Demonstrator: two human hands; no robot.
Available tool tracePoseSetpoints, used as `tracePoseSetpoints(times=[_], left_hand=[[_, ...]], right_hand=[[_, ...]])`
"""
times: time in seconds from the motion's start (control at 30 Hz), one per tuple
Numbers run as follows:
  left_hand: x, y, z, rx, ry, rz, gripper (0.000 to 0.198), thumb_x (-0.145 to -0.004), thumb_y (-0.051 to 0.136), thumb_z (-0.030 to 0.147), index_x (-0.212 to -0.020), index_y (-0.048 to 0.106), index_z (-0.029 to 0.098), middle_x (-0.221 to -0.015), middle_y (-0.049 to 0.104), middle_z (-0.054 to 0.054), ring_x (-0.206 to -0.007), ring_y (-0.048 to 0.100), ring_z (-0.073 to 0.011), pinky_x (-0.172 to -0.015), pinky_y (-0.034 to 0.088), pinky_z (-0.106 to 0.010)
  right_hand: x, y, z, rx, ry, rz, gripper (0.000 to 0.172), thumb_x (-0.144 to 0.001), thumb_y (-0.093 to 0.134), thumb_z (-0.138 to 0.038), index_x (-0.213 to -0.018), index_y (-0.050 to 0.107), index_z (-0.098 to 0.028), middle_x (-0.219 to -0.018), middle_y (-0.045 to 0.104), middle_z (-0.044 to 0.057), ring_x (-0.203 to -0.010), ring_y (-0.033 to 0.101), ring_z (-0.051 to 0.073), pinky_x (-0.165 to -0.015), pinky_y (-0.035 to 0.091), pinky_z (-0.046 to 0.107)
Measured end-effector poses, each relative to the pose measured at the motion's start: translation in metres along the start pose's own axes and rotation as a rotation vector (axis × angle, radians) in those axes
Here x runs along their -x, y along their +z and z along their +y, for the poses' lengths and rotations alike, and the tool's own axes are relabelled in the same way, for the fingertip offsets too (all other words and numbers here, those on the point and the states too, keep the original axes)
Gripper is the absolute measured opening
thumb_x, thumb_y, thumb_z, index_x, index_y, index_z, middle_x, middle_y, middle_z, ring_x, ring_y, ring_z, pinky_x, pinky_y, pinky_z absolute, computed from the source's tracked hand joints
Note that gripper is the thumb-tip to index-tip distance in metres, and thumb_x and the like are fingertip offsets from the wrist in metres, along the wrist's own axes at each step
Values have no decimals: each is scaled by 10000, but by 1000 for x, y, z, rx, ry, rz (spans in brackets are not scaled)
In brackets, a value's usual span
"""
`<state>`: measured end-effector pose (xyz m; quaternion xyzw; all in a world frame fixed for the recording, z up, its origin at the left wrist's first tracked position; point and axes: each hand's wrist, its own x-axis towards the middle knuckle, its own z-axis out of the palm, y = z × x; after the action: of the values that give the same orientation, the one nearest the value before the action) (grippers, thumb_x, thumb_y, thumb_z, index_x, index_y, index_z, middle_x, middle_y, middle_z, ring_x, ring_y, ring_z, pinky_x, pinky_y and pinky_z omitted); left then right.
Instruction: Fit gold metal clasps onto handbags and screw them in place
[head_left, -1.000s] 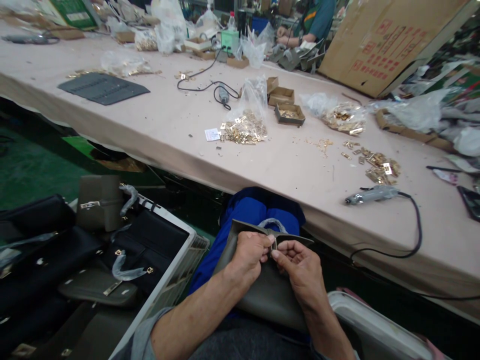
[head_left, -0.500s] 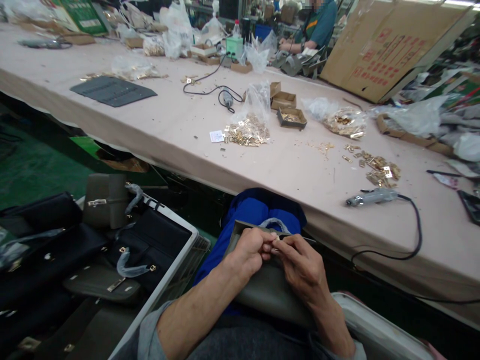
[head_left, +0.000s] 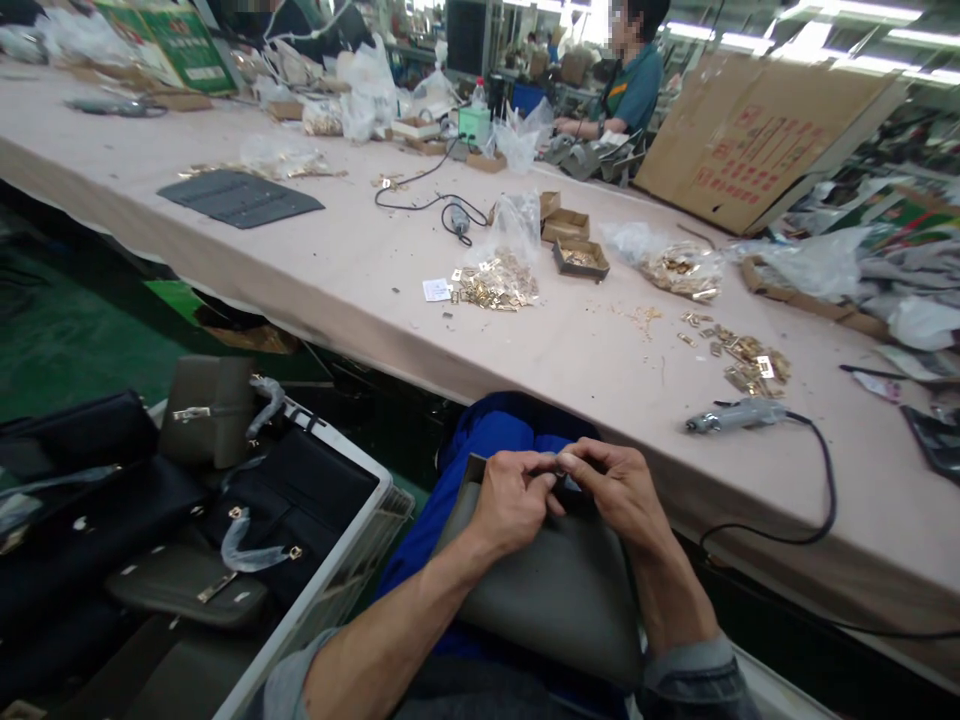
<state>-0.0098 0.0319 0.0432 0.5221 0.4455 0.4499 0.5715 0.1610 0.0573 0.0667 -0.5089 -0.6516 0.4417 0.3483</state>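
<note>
A grey-green handbag (head_left: 547, 590) lies across my lap, over blue trousers (head_left: 480, 435). My left hand (head_left: 517, 500) is closed in a pinch at the bag's far edge. Its fingertips meet those of my right hand (head_left: 611, 485), which is also pinched there. Whatever small piece sits between the fingertips is hidden by the fingers. Beyond my hands, on the table, rests a grey electric screwdriver (head_left: 735, 415) with a black cord. Left of my lap, a white crate (head_left: 360, 500) holds several black and grey-green handbags (head_left: 187, 580) with plastic-wrapped handles.
Across the cloth-covered table (head_left: 360, 270) lie gold metal fittings (head_left: 499, 285), another fittings pile (head_left: 750, 365), small cardboard trays (head_left: 581, 258) and a dark flat panel (head_left: 240, 198). A large carton (head_left: 765, 140) stands at the back right. A co-worker (head_left: 630, 90) sits beyond the table.
Both hands have shifted slightly up, still meeting at the bag's far edge. More of the bag's surface shows below them. The camera view has tilted up a little.
</note>
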Motion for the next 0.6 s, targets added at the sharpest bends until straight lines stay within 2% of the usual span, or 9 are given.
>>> tracePoseSetpoints(times=[0.13, 0.3, 0.37, 0.47, 0.6], left_hand=[[-15, 1, -13, 131, -148, 35, 187, -834, 627, 143, -965, 740, 74, -647, 727, -89, -499, 689, -181, -439, 495, -214], [-21, 3, -15, 190, -241, 98, 115, -736, 683, 114, -849, 693, 92, -499, 651, -27, -354, 569, -135, -369, 440, -202], [-22, 4, -16, 187, -238, 143, 97, -710, 701, 106, -807, 707, 109, -508, 654, -17, -340, 520, -101, -379, 399, -190], [-23, 5, -18, 132, -218, 192, 91, -697, 706, 95, -778, 738, 120, -611, 717, -53, -418, 563, -102, -428, 391, -187], [-23, 5, -20, 138, -207, 184, 72, -717, 709, 123, -782, 741, 122, -633, 723, -61, -425, 533, -91, -441, 367, -188]], right_hand=[[-8, 6, 18, -147, 181, 35, 454, -842, 725, -573, -781, 719, -123, -569, 521, -3, -521, 400, 109, -502, 299, 252], [-10, 8, 29, -222, 233, 48, 512, -794, 760, -614, -789, 723, -103, -564, 511, -3, -511, 372, 94, -492, 262, 238], [-9, 9, 31, -236, 232, 51, 505, -800, 761, -606, -794, 722, -103, -573, 508, -6, -515, 368, 91, -494, 259, 235], [-9, 11, 33, -223, 212, 82, 491, -815, 752, -599, -768, 706, -113, -577, 506, -11, -523, 371, 89, -499, 267, 231], [-12, 13, 39, -181, 197, 112, 489, -826, 745, -590, -779, 713, -104, -566, 482, -19, -526, 354, 89, -496, 256, 234]])
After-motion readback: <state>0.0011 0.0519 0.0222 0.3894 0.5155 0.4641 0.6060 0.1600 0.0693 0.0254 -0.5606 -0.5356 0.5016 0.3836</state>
